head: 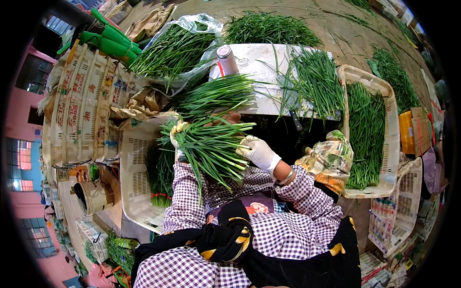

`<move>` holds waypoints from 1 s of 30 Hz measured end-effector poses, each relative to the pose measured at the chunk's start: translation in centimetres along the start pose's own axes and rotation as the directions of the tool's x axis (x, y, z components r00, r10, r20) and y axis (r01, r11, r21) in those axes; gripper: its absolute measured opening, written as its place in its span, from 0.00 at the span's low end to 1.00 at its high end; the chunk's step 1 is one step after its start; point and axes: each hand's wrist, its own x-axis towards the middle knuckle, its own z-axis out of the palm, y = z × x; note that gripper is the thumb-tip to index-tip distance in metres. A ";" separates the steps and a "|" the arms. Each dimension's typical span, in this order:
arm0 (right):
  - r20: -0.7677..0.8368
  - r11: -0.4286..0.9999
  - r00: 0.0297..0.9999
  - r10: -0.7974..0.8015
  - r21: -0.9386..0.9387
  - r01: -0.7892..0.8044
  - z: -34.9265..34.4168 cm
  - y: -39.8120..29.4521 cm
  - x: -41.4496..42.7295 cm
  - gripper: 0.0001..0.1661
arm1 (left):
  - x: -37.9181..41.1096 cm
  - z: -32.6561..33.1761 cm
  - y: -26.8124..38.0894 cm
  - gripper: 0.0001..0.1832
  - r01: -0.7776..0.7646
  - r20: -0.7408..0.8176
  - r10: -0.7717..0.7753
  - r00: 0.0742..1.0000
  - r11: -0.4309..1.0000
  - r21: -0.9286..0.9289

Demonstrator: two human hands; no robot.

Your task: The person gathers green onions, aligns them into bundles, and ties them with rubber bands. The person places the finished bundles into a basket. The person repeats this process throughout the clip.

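Observation:
My left hand, in a pale glove, is closed round a bunch of long green stalks, likely garlic chives, held above my lap. My right hand, in a white glove, has its fingertips at the pale cut ends of the bunch; whether it pinches any stalk is unclear. Beyond lies a white board with a pile of stalks at its left and another pile at its right. Between them rests a cleaver with a black handle. A pale flask stands at the back.
A plastic crate full of green stalks stands at the right, another crate with banded bunches at the left. Stacked crates rise farther left. A plastic bag of stalks and a loose heap lie beyond the board.

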 end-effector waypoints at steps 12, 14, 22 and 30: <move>0.108 0.947 0.984 -0.144 0.303 0.105 -3.8 3.3 -1.6 0.12 | -0.4 -2.1 0.0 0.15 0.048 0.058 -0.044 0.997 0.995 -0.087; 0.160 0.965 0.983 -0.088 0.259 0.045 -6.8 4.3 -2.6 0.13 | -0.7 -2.0 -0.1 0.15 0.158 0.079 -0.143 0.987 0.718 -0.678; 0.097 0.914 0.951 0.294 -0.321 -0.249 -7.8 3.2 -3.9 0.26 | -0.6 -3.9 0.5 0.14 0.011 0.022 -0.009 1.000 0.994 -0.104; 0.051 0.986 0.991 0.125 0.105 -0.130 0.7 3.1 -2.2 0.20 | -0.6 -13.2 3.2 0.15 -0.061 -0.048 0.059 0.997 0.997 -0.048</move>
